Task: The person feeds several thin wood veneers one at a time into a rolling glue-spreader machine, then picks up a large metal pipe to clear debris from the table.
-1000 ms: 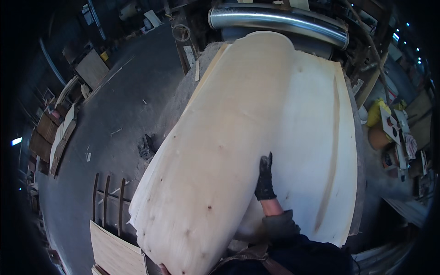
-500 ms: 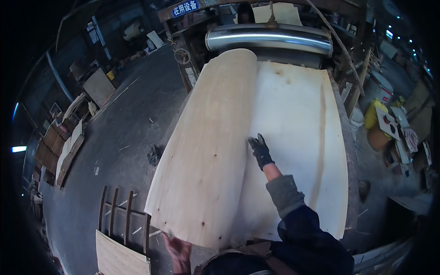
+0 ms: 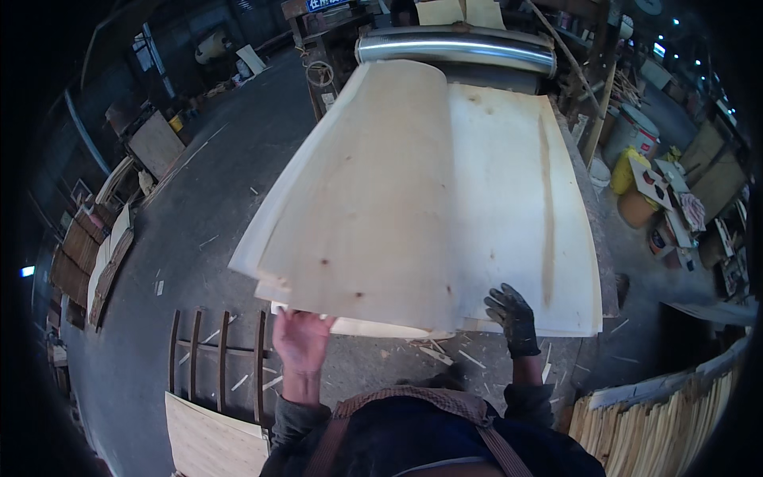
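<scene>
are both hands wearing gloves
No, the left hand is bare, while the right hand wears a dark glove.

Dressed in a dark navy garment (image 3: pixel 421 433), with dull dark-grey cuffs (image 3: pixel 530 403) ending both sleeves. Wears a blackish, unevenly greyed glove (image 3: pixel 520 330) on the right hand (image 3: pixel 511 314); goes gloveless on the left hand (image 3: pixel 302 342). Shows plain reddish-brown straps (image 3: pixel 505 453) at either side, beneath a finely checked brownish band (image 3: pixel 421 393) curving across the top.

A blue sign (image 3: pixel 327 4) with white characters, cropped above, sits on the machine frame (image 3: pixel 295 9).
</scene>
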{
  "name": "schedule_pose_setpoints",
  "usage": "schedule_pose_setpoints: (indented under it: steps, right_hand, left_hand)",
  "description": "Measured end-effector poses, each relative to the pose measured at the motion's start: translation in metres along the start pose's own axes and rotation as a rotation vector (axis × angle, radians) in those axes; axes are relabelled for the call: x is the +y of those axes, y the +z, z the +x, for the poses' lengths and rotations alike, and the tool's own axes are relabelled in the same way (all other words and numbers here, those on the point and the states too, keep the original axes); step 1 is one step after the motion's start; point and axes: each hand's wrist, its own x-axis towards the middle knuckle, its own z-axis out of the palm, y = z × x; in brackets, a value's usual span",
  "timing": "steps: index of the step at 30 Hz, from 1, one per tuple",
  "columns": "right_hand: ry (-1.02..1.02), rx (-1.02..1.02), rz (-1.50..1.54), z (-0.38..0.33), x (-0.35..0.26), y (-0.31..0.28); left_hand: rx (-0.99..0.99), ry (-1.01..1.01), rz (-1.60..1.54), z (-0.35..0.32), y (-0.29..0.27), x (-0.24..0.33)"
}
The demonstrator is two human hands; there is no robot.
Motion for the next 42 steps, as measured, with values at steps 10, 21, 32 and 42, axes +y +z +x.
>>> schedule_pose_setpoints:
  steps: [10, 21, 32, 42]
  right_hand:
    - [0.233, 0.317, 0.366, -0.055, 0.059, -0.091]
    - [0.456, -0.120, 0.174, -0.082, 0.076, -0.024]
    - [-0.013, -0.436, -0.783, -0.020, 0.144, 0.114]
    - [0.491, 0.178, 0.225, -0.010, 0.142, 0.161]
  left_hand:
    - [-0.645, -0.371, 1.260, 0.028, 0.043, -0.064]
    - [0.212, -0.088, 2.340, 0.152, -0.255, 0.055]
    - [0.383, -0.385, 0.887, 0.177, -0.202, 0.091]
    - [0.223, -0.178, 0.986, 0.264, -0.216, 0.079]
